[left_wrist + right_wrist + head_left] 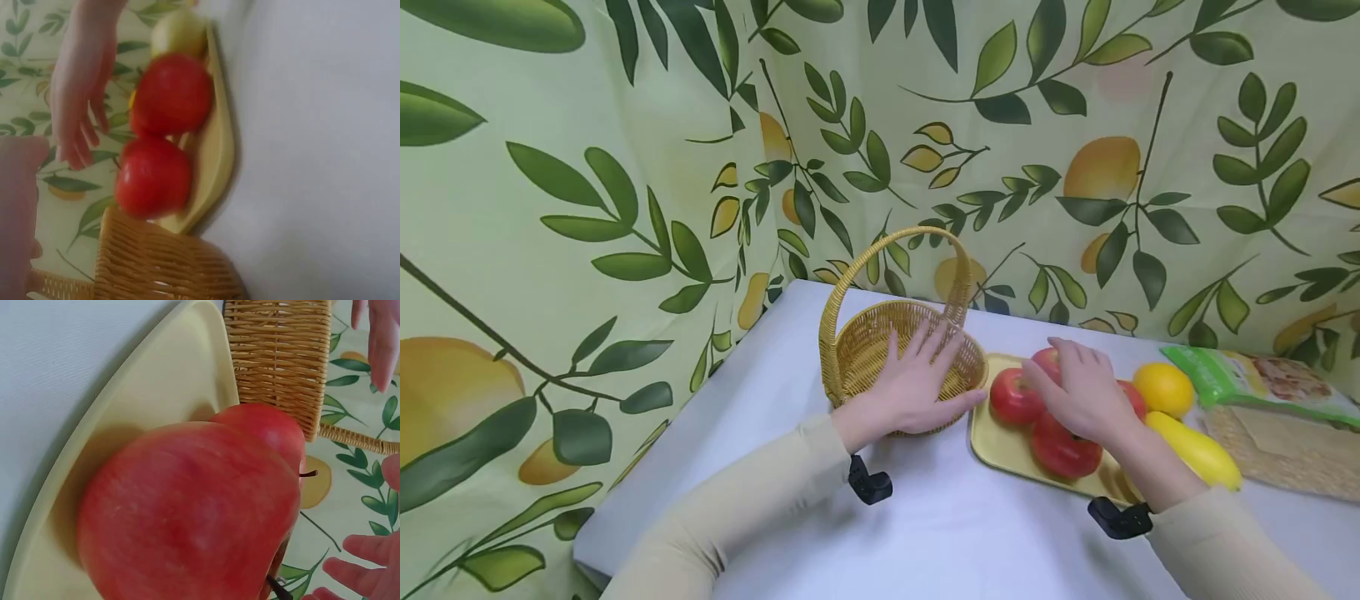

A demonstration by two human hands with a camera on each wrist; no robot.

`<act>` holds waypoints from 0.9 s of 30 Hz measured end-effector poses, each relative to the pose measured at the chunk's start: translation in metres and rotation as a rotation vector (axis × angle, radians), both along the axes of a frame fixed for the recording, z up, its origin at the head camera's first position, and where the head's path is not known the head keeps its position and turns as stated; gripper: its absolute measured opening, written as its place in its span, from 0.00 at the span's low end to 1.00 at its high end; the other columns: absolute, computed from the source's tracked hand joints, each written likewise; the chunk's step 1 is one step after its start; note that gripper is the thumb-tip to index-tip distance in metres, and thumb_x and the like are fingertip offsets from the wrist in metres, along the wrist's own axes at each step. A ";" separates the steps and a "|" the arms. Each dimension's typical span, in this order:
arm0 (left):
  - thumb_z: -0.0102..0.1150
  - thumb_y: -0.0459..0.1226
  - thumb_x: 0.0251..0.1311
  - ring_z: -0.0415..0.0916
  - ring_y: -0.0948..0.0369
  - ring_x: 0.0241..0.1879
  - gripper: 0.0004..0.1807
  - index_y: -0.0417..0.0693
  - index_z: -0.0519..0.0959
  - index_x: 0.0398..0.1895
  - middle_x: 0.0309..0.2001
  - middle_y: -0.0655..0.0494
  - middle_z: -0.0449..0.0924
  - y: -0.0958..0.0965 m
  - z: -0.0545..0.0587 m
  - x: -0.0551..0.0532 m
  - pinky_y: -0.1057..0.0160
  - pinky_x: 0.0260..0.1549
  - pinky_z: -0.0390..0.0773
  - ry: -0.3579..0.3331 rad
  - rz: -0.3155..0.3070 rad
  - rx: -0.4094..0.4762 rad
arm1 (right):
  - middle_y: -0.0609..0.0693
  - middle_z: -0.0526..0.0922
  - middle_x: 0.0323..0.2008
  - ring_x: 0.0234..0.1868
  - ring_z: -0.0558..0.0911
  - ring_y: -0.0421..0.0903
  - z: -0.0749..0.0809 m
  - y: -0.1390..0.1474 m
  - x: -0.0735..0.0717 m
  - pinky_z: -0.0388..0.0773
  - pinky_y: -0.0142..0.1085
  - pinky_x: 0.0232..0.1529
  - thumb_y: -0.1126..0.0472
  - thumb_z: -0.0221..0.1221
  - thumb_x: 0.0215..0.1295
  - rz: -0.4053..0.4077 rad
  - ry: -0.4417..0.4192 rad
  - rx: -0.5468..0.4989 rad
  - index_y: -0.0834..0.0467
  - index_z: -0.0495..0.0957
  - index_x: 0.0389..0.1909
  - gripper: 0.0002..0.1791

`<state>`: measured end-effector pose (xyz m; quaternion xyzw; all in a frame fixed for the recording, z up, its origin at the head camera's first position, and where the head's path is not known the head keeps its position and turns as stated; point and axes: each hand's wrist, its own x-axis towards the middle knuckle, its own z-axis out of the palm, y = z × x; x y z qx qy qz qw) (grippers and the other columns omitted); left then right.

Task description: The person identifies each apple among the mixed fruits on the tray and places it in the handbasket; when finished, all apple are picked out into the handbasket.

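My left hand (913,383) hovers over the front rim of a wicker basket (853,367) with a tall arched handle, its fingers spread and gripping nothing. The inside of the basket shows only bare weave. Beside it lies a yellow tray (988,442) bearing several red apples (1015,397) and a larger red fruit (1066,448). Above these fruits is my right hand (1086,396), partly covering them. In the right wrist view its fingers (359,575) are spread, apart from the large red fruit (187,512) and the apple behind it.
An orange (1162,389) and a long yellow fruit (1198,454) sit at the tray's right side. Farther right are a green-edged plastic packet (1270,379) and a tan woven mat (1285,450). Leaf-patterned cloth (1000,183) hangs behind the white table (962,533).
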<state>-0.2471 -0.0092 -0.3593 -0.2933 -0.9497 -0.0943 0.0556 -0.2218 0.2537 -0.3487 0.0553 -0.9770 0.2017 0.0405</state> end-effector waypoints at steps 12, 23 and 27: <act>0.27 0.73 0.69 0.32 0.52 0.81 0.49 0.57 0.47 0.84 0.83 0.56 0.41 -0.019 -0.006 0.059 0.40 0.75 0.38 -0.117 -0.099 0.258 | 0.69 0.70 0.65 0.62 0.70 0.68 -0.002 0.008 0.002 0.76 0.66 0.56 0.32 0.45 0.76 0.048 -0.084 -0.191 0.67 0.62 0.72 0.44; 0.47 0.52 0.77 0.70 0.60 0.66 0.29 0.53 0.66 0.75 0.70 0.59 0.70 -0.066 -0.017 0.071 0.47 0.62 0.75 -0.124 -0.107 0.751 | 0.67 0.72 0.64 0.60 0.73 0.66 0.001 0.007 -0.003 0.79 0.63 0.53 0.33 0.46 0.76 0.092 -0.193 -0.212 0.64 0.64 0.71 0.41; 0.50 0.45 0.77 0.76 0.62 0.57 0.21 0.48 0.74 0.67 0.61 0.60 0.78 -0.076 -0.022 0.065 0.55 0.52 0.82 -0.075 -0.168 0.846 | 0.67 0.73 0.63 0.59 0.74 0.65 0.003 0.007 -0.007 0.80 0.61 0.52 0.34 0.47 0.76 0.107 -0.206 -0.215 0.65 0.65 0.70 0.40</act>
